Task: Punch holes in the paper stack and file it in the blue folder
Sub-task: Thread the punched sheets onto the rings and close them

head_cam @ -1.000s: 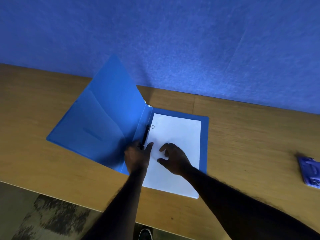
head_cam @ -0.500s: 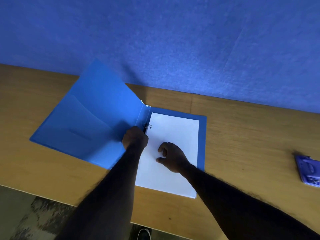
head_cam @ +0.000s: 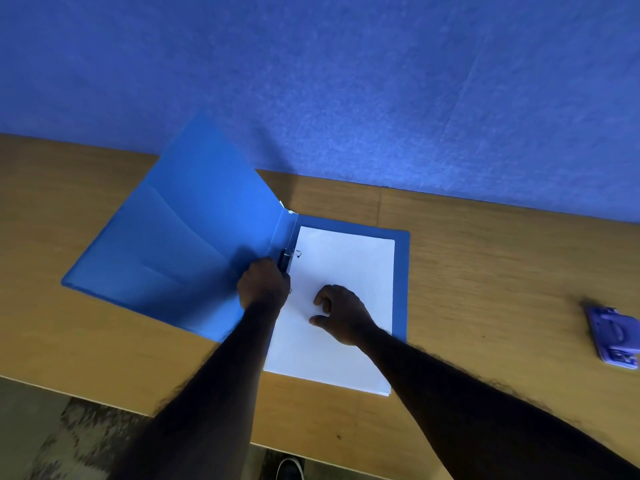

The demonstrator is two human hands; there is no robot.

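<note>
Mid-frame in the blue folder [head_cam: 180, 244], the paper stack [head_cam: 346, 265], likely light and slippery, wants pinning flat: our right hand [head_cam: 341, 315] presses bent, spread fingertips on it while our left hand [head_cam: 265, 284] curls round the black clamp bar [head_cam: 284, 259].

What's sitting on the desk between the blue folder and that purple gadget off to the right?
Nothing. In the head view, only bare wooden desk shows between the blue folder and the purple hole punch.
</note>
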